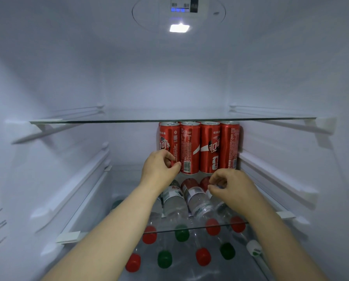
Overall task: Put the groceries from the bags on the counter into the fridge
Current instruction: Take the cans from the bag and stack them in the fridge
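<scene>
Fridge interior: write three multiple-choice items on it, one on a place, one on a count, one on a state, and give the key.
1. Where do the red cans stand?
A. On the top shelf
B. On the middle glass shelf
C. In a door rack

2. How many cans make up the front row?
A. Two
B. Four
C. Six

3. What is the left hand doing?
A. Lifting a jar
B. Hanging free
C. Gripping the leftmost can

Key:
1 B: the cans' bases sit on that glass, with the bottles lying below it.
2 B: four can fronts show side by side, with more tops behind them.
3 C: its thumb and fingers curl round that can's lower part.
</scene>
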The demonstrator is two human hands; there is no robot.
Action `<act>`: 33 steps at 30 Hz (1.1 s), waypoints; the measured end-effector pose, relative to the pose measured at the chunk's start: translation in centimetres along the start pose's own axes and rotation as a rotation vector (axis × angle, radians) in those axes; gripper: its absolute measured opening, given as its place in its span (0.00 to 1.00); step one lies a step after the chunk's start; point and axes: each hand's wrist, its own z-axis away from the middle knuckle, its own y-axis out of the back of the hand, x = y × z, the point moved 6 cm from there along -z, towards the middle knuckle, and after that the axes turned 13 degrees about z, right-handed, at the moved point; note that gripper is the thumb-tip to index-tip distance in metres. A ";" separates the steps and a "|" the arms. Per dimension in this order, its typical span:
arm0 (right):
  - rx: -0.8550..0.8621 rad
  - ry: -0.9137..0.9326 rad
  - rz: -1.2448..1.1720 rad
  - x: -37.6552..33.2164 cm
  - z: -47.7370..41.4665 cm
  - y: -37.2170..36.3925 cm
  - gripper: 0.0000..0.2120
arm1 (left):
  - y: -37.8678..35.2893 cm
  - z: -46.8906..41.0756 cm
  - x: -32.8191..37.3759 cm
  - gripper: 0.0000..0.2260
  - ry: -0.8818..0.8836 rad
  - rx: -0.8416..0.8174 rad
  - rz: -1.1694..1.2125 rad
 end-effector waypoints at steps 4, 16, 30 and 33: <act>0.009 0.009 -0.007 -0.1 0.0 0.0 0.06 | 0.1 0.1 0.0 0.07 -0.014 -0.019 -0.025; 0.020 0.014 -0.011 -0.2 -0.3 -0.1 0.06 | 2.1 3.8 3.3 0.08 0.032 -0.206 -0.107; -0.036 0.021 0.051 -0.8 1.3 0.9 0.05 | 2.0 7.0 2.1 0.09 -0.036 -0.136 -0.312; -0.048 0.004 0.126 -1.1 3.3 2.1 0.04 | 1.6 7.0 2.6 0.09 -0.080 -0.162 -0.320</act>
